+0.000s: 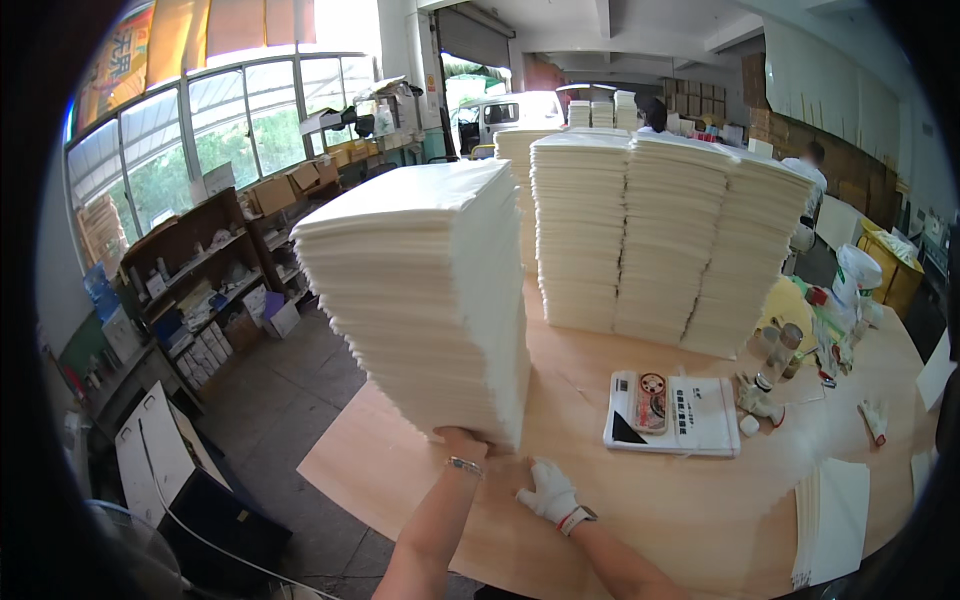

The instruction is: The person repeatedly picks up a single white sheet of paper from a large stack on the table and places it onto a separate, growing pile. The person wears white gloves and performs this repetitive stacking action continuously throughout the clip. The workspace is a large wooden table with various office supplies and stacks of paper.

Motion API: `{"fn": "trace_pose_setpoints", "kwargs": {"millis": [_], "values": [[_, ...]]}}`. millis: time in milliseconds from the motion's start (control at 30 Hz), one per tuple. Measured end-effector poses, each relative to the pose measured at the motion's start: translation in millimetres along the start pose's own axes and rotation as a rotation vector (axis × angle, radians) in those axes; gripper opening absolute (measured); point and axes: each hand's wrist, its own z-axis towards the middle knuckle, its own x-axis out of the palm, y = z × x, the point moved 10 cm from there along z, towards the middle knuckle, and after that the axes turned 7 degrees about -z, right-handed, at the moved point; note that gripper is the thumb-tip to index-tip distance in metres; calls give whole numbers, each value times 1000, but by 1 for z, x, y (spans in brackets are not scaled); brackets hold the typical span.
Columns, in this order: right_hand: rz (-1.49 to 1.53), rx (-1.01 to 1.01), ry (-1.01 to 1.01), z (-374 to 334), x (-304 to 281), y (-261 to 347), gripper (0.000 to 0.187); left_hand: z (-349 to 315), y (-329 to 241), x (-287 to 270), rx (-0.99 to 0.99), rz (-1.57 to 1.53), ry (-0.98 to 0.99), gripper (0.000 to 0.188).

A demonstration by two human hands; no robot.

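Pressing against the bottom of a tall stack [425, 290] of white sheets, the bare left hand [462, 438] has its fingers hidden under or behind the lowest sheets, so I cannot tell how they grip. The gloved right hand [547, 490] lies flat on the table [640, 500] just beside the stack, fingers spread and holding nothing. The stack stands near the table's left edge and leans a little toward it — its upper sheets hang out over the floor [290, 400]. To the right of the hands the wood is bare until a small pile of printed sheets [690, 415]. Behind, more white stacks [660, 240] make a wall across the table — between them and the leaning stack only a narrow gap is open. At the near right edge lies a thin pile of sheets [835, 520].
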Motion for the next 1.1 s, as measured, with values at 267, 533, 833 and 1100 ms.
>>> {"fn": "trace_pose_setpoints", "kwargs": {"millis": [267, 533, 833, 1100], "values": [[159, 11, -33, -2, -1, -8, 53, 46, -6, 60, 4, 65, -127, 71], [253, 60, -16, 0, -3, -15, 48, 105, 4, 114, -26, 94, -116, 70], [264, -16, 3, 4, -11, -1, 40, 213, 20, 144, -100, 269, 100, 76], [311, -95, -69, 14, -33, 11, 33, 246, 38, 170, -33, 329, 289, 92]]}}
